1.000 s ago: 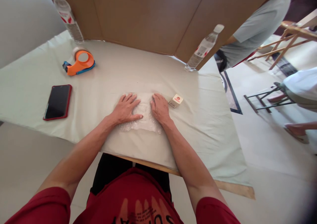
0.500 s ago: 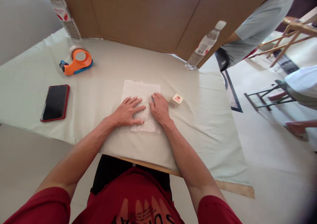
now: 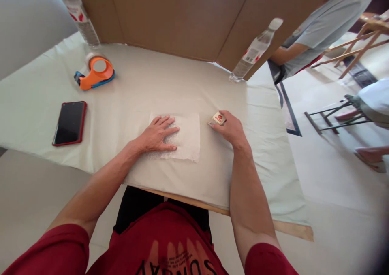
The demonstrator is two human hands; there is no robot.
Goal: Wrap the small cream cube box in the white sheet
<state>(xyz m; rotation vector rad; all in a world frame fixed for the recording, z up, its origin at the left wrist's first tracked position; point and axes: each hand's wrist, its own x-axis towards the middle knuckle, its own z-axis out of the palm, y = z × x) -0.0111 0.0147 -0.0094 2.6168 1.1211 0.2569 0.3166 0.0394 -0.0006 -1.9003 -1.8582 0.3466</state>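
My left hand (image 3: 158, 135) lies flat with fingers spread on a sheet of white bubble wrap (image 3: 188, 137) spread on the pale cloth-covered table (image 3: 136, 92). To the right of the sheet, my right hand (image 3: 231, 127) closes its fingers around a small white box with a red mark (image 3: 218, 118), which rests on the cloth.
An orange tape dispenser (image 3: 95, 72) and a red-cased phone (image 3: 69, 122) lie at the left. Two water bottles (image 3: 79, 18) (image 3: 255, 50) stand against a brown cardboard screen (image 3: 182, 20). Another person in a grey shirt (image 3: 322, 28) sits at the far right, beside folding wooden frames (image 3: 358, 44).
The bubble wrap has been unfolded flat. My right hand left the sheet and moved right onto the small box. My left hand stayed pressing the sheet.
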